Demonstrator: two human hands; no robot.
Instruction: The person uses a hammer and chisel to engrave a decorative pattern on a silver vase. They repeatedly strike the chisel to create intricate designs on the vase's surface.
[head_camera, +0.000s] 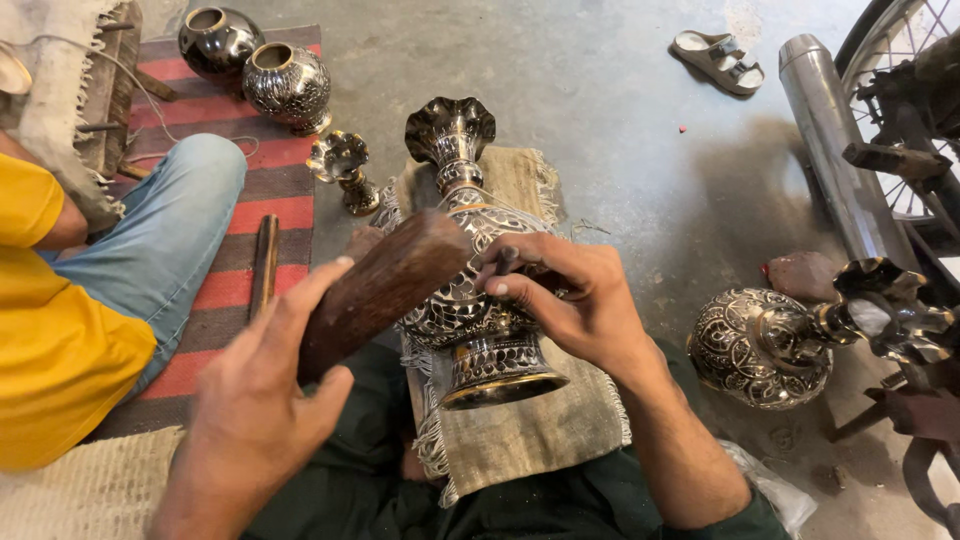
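Observation:
An engraved dark metal vase (470, 300) with a fluted mouth lies on its side on a fringed burlap cloth (540, 430) over my lap. My left hand (265, 400) grips a thick brown wooden block (385, 285), raised beside the vase's body. My right hand (570, 295) pinches a small dark metal punch against the vase's patterned belly and rests on it.
A person in a yellow shirt and jeans (130, 260) sits at the left on a red striped mat (270, 200). Two round metal pots (288, 85) and a small fluted piece (345, 165) stand behind. Another engraved vase (780, 340) lies right, near a motorcycle exhaust (835, 150) and a sandal (720, 60).

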